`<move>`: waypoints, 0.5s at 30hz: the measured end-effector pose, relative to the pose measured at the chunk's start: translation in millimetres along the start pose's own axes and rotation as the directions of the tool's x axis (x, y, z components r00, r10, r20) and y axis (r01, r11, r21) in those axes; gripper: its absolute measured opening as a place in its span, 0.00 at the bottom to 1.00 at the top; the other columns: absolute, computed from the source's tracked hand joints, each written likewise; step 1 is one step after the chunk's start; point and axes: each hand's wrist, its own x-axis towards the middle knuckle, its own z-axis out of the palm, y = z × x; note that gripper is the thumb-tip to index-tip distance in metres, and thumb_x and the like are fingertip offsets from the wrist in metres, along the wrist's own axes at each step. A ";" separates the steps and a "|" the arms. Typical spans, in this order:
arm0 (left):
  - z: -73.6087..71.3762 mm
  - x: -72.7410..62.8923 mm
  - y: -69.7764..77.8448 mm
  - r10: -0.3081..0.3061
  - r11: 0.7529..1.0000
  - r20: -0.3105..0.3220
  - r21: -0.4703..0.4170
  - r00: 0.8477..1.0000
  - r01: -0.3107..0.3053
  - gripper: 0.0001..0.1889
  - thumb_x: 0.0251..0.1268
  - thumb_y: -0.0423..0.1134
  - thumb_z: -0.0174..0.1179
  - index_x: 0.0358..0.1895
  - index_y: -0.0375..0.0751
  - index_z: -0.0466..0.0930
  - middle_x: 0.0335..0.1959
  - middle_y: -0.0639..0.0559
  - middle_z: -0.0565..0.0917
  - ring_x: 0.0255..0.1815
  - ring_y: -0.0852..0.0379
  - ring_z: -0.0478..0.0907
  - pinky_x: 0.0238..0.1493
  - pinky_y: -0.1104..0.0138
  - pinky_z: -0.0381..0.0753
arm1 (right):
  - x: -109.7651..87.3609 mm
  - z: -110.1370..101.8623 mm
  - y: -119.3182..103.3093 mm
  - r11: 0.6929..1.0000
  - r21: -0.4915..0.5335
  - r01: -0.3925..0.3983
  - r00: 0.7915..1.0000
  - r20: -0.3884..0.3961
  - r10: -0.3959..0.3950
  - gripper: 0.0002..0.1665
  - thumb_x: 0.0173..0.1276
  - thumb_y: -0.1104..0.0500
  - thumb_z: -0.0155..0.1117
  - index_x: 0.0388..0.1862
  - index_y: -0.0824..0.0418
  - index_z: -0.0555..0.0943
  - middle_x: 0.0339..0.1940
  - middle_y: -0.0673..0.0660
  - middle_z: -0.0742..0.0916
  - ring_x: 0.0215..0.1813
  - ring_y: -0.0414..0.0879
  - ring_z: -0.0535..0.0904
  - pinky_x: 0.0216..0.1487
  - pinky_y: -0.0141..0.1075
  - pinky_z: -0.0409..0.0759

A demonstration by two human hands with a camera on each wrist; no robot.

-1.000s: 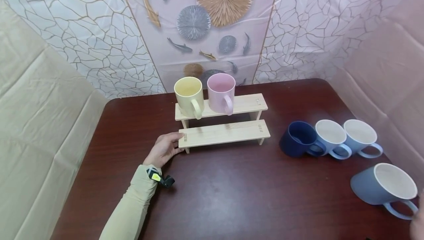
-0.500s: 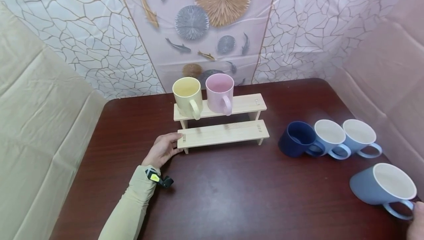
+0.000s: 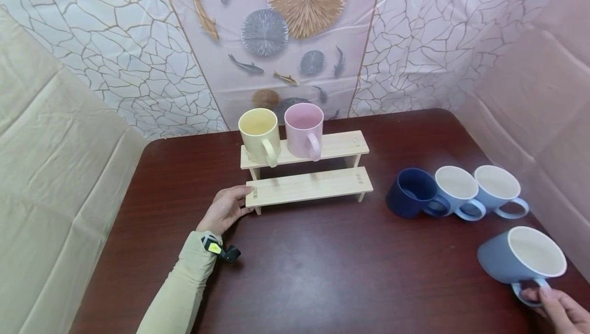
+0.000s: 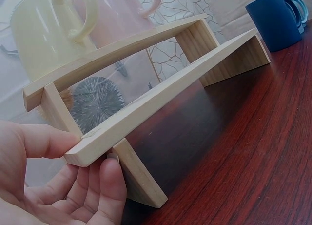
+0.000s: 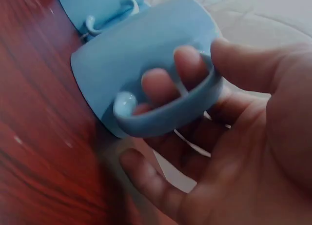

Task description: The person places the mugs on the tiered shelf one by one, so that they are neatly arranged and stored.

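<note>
My left hand pinches the left end of the lower board of a two-step wooden shelf, thumb on top and fingers curled beneath, as the left wrist view shows. A yellow mug and a pink mug stand on the upper step, handles toward me. At the lower right, my right hand grips the handle of a grey-blue mug with a white inside. In the right wrist view, its fingers pass through the handle and the thumb lies at the handle's upper end.
Right of the shelf, a dark blue mug and two light blue mugs, one in the middle and one at the right, stand in a row on the dark red table. Fabric walls enclose the table's back and sides.
My right hand has come in from the right edge and taken hold of the grey-blue mug's handle; that mug has shifted slightly left. The left hand keeps its hold on the shelf.
</note>
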 end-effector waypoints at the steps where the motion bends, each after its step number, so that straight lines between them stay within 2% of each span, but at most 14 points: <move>1: -0.2 0.0 -0.1 -0.002 1.000 0.002 0.001 1.000 0.002 0.08 0.69 0.30 0.55 0.47 0.32 0.76 0.38 0.47 0.82 0.38 0.53 0.80 0.38 0.63 0.80 | -0.4 1.4 1.5 1.000 -0.017 0.010 1.000 -0.002 -0.010 0.17 0.75 0.72 0.45 0.36 0.68 0.83 0.36 0.54 0.89 0.41 0.38 0.86 0.42 0.25 0.80; 3: -0.2 0.0 -0.4 -0.005 1.000 0.001 0.004 1.000 0.005 0.09 0.69 0.30 0.55 0.48 0.31 0.75 0.38 0.47 0.82 0.38 0.52 0.80 0.38 0.63 0.79 | -2.1 5.5 2.6 0.996 -0.090 -0.006 1.000 -0.021 0.004 0.16 0.74 0.73 0.47 0.35 0.67 0.83 0.35 0.52 0.89 0.41 0.37 0.86 0.40 0.25 0.80; 5: 0.1 0.2 -0.7 -0.006 1.000 0.000 0.009 1.000 0.006 0.09 0.69 0.30 0.55 0.49 0.31 0.75 0.38 0.47 0.82 0.38 0.53 0.80 0.38 0.63 0.79 | -2.9 13.5 1.9 0.982 -0.184 -0.046 0.996 -0.084 0.031 0.13 0.72 0.72 0.53 0.34 0.66 0.84 0.33 0.50 0.89 0.38 0.35 0.86 0.37 0.25 0.80; 9: 0.2 0.6 -1.0 -0.001 1.000 -0.002 0.005 1.000 0.001 0.07 0.69 0.30 0.54 0.47 0.33 0.76 0.37 0.48 0.83 0.37 0.53 0.80 0.38 0.63 0.79 | -2.9 38.4 -4.6 0.916 -0.386 -0.108 0.980 -0.198 0.032 0.05 0.66 0.73 0.62 0.34 0.67 0.84 0.30 0.45 0.89 0.35 0.31 0.84 0.36 0.22 0.79; 13: -0.5 0.4 -0.6 0.002 1.000 0.003 -0.003 1.000 -0.002 0.05 0.69 0.30 0.54 0.43 0.35 0.78 0.36 0.48 0.83 0.36 0.54 0.80 0.37 0.63 0.80 | -1.9 59.0 -10.6 0.895 -0.432 -0.111 0.971 -0.240 0.005 0.06 0.61 0.76 0.64 0.36 0.71 0.82 0.28 0.46 0.89 0.34 0.31 0.85 0.36 0.21 0.79; 15: -0.5 0.5 -0.6 0.003 1.000 -0.001 -0.004 1.000 -0.003 0.04 0.69 0.30 0.54 0.42 0.36 0.79 0.36 0.48 0.83 0.36 0.54 0.80 0.37 0.63 0.80 | -1.6 64.8 -12.4 0.902 -0.413 -0.128 0.966 -0.259 0.018 0.05 0.62 0.76 0.64 0.36 0.70 0.82 0.27 0.46 0.89 0.33 0.32 0.85 0.35 0.22 0.79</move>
